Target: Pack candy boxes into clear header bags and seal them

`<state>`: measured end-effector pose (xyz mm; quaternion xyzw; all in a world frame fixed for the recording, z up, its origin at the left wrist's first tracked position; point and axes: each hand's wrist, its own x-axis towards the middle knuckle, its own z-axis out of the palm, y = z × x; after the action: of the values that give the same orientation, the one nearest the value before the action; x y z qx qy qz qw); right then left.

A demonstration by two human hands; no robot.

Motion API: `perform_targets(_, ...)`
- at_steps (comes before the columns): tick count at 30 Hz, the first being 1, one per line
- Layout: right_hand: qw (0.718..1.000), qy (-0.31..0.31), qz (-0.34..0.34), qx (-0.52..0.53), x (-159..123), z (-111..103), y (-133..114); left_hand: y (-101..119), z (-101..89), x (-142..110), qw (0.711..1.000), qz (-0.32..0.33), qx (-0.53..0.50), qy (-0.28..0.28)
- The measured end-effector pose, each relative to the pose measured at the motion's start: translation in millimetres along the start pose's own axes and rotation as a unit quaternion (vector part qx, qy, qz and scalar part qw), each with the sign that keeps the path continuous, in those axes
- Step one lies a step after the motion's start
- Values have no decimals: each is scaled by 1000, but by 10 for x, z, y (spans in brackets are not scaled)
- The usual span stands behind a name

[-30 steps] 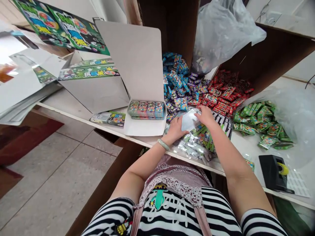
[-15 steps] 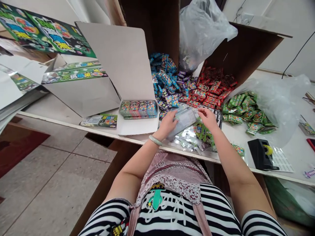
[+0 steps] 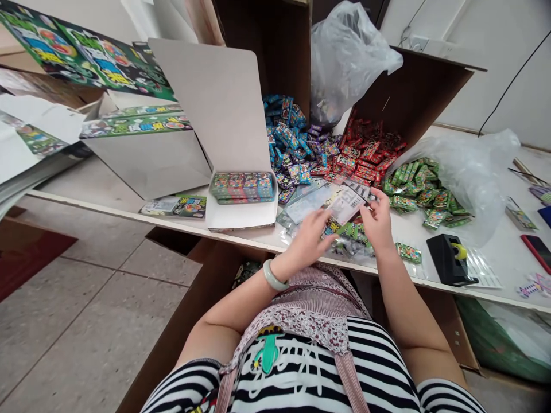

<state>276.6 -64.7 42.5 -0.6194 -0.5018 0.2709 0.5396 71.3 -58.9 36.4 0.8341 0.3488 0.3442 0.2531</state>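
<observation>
My right hand [image 3: 379, 221] pinches the right edge of a flat printed card [image 3: 344, 206] with a barcode on it. My left hand [image 3: 312, 238] is beside the card's lower left corner, fingertips reaching it, thumb spread away; it grips nothing. Under and left of the card lie clear plastic sleeves [image 3: 301, 207]. Green printed packaging in shiny clear plastic [image 3: 355, 232] lies below, between my hands. Behind them spread heaps of small wrapped packets: blue [image 3: 286, 137], purple [image 3: 331, 150], and red [image 3: 365, 158]. Green packets [image 3: 422, 183] lie to the right, by a clear bag.
An open white box [image 3: 241, 217] with rows of packets stands left. Further left are a larger white carton [image 3: 146, 158] and printed boxes. A tape dispenser [image 3: 447, 261] and a red phone [image 3: 536, 252] lie right. The table edge runs in front of me.
My hands have moved right and slightly nearer to me. The barcode card now shows in my right hand, above the sleeves. The left hand has come off the sleeves. The view has shifted slightly.
</observation>
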Motion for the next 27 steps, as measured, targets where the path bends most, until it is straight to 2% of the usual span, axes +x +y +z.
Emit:
perform_targets(2,1000,2,5,13,-80,-65,86,-149,65,20,993,-75,-71,61)
perform_targets(3,1000,-6,8,16,-113,-88,129,-222,93,39,985,-112,-112,62)
perform_targets(5,1000,-16,-11,-14,-169,-120,193,-327,141,68,970,-157,-184,27)
perform_targets(7,990,8,-81,-112,-210,-144,217,-354,164,65,962,-167,-216,-2)
perform_targets(9,960,45,-163,-224,-235,-170,213,-315,151,33,964,-153,-217,-18)
perform_targets(11,936,35,-200,-287,-241,-193,201,-247,105,-7,971,-121,-199,-49)
perform_targets(14,946,-40,-165,-275,-226,-191,195,-169,23,-35,985,-63,-132,-88)
perform_targets(17,962,-79,-133,-226,-214,-136,184,-165,-23,-18,992,-47,-74,-88)
perform_targets(21,967,-92,-131,-198,-218,-38,145,-242,-42,6,996,-41,-36,-70)
perform_targets(24,983,-96,-62,-144,-201,3,107,-322,-85,-11,998,-32,-13,-51)
perform_targets(25,985,-118,-36,-117,-191,14,91,-346,-109,-23,999,-34,-6,-41)
perform_targets(27,977,-201,9,-67,-164,42,52,-387,-169,-51,999,-34,4,-27)
